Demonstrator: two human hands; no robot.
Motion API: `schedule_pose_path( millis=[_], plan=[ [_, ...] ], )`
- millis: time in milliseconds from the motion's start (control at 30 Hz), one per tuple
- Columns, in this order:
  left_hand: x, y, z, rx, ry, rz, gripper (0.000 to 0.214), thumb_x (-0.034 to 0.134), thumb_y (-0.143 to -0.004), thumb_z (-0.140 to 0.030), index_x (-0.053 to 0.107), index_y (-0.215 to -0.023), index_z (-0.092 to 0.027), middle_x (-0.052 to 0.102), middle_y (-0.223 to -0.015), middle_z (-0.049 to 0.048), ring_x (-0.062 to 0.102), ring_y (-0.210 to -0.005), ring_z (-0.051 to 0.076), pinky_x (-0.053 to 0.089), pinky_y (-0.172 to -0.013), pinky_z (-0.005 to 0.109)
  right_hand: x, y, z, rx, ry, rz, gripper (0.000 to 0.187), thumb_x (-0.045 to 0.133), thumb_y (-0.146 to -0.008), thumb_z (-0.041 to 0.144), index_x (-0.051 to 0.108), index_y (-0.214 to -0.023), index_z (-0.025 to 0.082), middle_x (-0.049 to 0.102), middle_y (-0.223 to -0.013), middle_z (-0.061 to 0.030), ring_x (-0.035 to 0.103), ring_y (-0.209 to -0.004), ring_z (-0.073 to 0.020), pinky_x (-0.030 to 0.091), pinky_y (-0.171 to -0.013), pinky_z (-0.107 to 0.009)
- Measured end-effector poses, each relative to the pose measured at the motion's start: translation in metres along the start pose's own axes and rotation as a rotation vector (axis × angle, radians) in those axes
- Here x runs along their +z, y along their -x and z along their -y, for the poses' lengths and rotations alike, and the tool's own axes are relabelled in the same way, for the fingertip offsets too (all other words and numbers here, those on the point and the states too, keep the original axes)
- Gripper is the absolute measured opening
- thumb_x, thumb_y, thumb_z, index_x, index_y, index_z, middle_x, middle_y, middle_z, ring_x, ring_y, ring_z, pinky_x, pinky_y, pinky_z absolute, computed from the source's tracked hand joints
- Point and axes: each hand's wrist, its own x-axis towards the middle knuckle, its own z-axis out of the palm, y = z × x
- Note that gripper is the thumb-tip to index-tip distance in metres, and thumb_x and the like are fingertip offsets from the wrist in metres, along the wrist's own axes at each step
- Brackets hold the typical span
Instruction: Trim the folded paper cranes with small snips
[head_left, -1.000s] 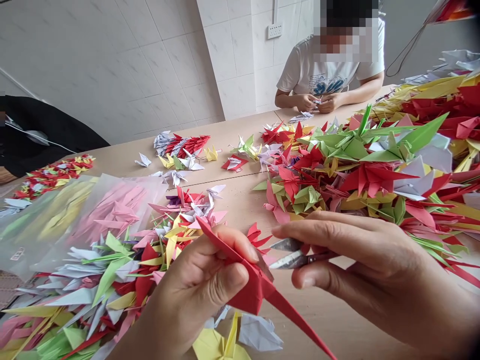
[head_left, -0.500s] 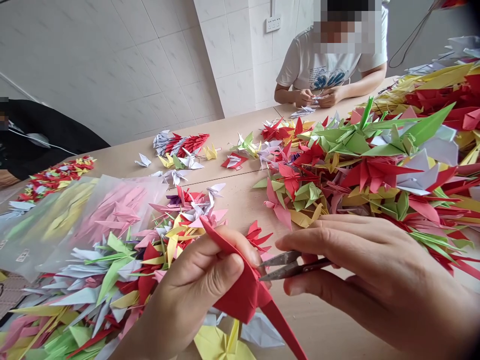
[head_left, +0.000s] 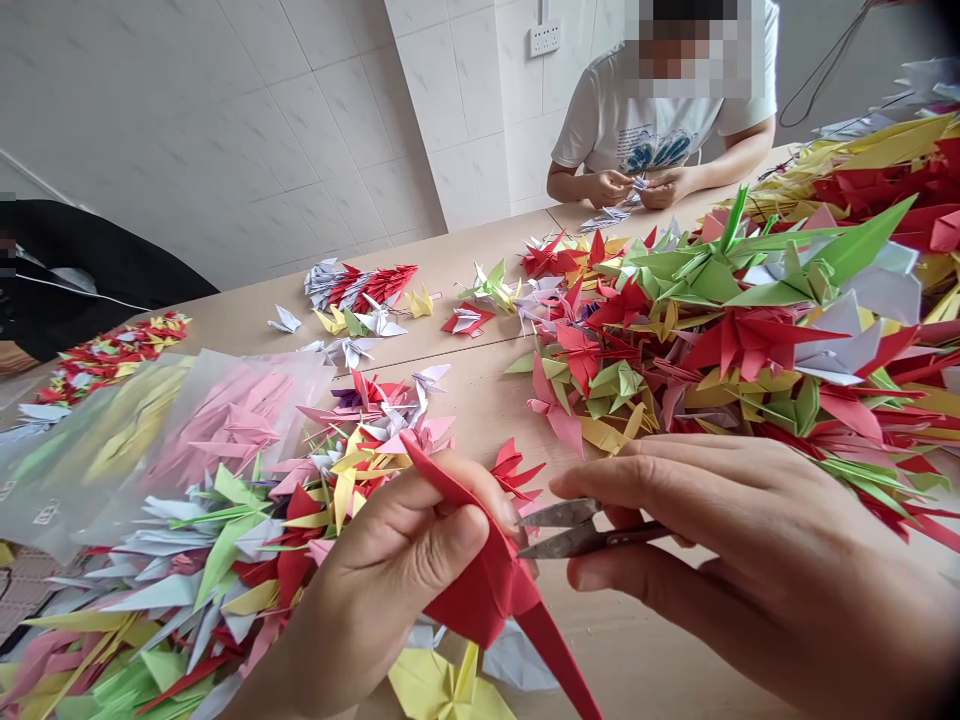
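Moved since a second ago: scissors (head_left: 570, 532), shifted leftward to the body of the red crane (head_left: 480, 590), which has swung so that its long lower point hangs further left.

Left hand (head_left: 390, 590): clamped on the crane, thumb in front, fingers behind. Crane held up above the counter (head_left: 622, 630), tilted, between both hands.

Right hand (head_left: 750, 550): closed round the scissors, handles mostly hidden. Blades parted, tips at the crane's right edge, just beside the left fingertips; whether they touch the paper cannot be told. Hands apart, bridged by crane and scissors.

Yellow crane (head_left: 450, 690): one, on the counter below the left hand. White paper (head_left: 521, 655): beside it, partly covered.

Left pile (head_left: 225, 570): folded paper; green, white, red, pink, yellow. Bags (head_left: 225, 420): translucent, pink and yellow contents, just beyond that pile.

Right pile (head_left: 750, 330): large, mixed colours, beyond the right hand.

Stack (head_left: 364, 287): red and white pieces, further back.

Co-worker (head_left: 675, 130): far side, white printed shirt, holding small white paper.

Wall (head_left: 337, 120): tiled, with socket (head_left: 545, 38).
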Motion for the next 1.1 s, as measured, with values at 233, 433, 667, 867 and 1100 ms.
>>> schedule_pose_path(
  millis=[233, 433, 667, 867, 1100],
  plan=[
    [0.0018, -0.0040, 0.0047, -0.057, 0.151, 0.004, 0.019, 0.068, -0.093, -0.036, 0.069, -0.086, -0.018, 0.055, -0.072, -0.0003, 0.049, -0.060, 0.008, 0.041, -0.057, 0.016, 0.0033, -0.0055, 0.0026, 0.029, -0.145, -0.011, 0.017, 0.064, -0.097, 0.031, 0.060, -0.085, 0.020, 0.068, -0.077, 0.0039, 0.061, -0.064, -0.0088, 0.043, -0.059, -0.020],
    [0.0016, -0.0069, 0.0054, -0.107, 0.211, 0.054, 0.017, 0.067, -0.093, -0.038, 0.071, -0.089, -0.022, 0.063, -0.073, 0.0018, 0.060, -0.065, 0.012, 0.044, -0.060, 0.018, 0.0020, -0.0067, 0.0036, 0.088, -0.208, 0.009, 0.020, 0.064, -0.098, 0.038, 0.063, -0.096, 0.018, 0.067, -0.073, 0.0048, 0.059, -0.060, -0.0066, 0.042, -0.055, -0.017],
    [0.0020, -0.0070, 0.0055, -0.077, 0.236, 0.050, 0.016, 0.068, -0.093, -0.035, 0.074, -0.087, -0.021, 0.060, -0.070, 0.0006, 0.054, -0.060, 0.009, 0.041, -0.056, 0.016, -0.0007, -0.0039, -0.0015, 0.135, -0.308, 0.178, 0.017, 0.063, -0.098, 0.040, 0.064, -0.099, 0.023, 0.066, -0.074, 0.0067, 0.054, -0.054, -0.0061, 0.040, -0.055, -0.019],
    [0.0053, -0.0082, 0.0035, -0.083, 0.255, 0.084, 0.017, 0.068, -0.093, -0.035, 0.074, -0.086, -0.021, 0.055, -0.073, 0.0004, 0.048, -0.060, 0.009, 0.036, -0.057, 0.018, 0.0011, -0.0046, -0.0001, 0.128, -0.301, 0.204, 0.020, 0.062, -0.098, 0.040, 0.066, -0.103, 0.022, 0.063, -0.073, 0.0055, 0.054, -0.061, -0.0090, 0.042, -0.065, -0.022],
    [0.0054, -0.0081, 0.0039, -0.065, 0.273, 0.134, 0.017, 0.065, -0.094, -0.034, 0.075, -0.089, -0.021, 0.057, -0.077, 0.0018, 0.051, -0.065, 0.010, 0.038, -0.060, 0.019, 0.0034, -0.0057, -0.0010, 0.155, -0.387, 0.265, 0.029, 0.054, -0.102, 0.044, 0.068, -0.099, 0.018, 0.065, -0.073, 0.0028, 0.056, -0.060, -0.0087, 0.040, -0.056, -0.020]
  ],
)
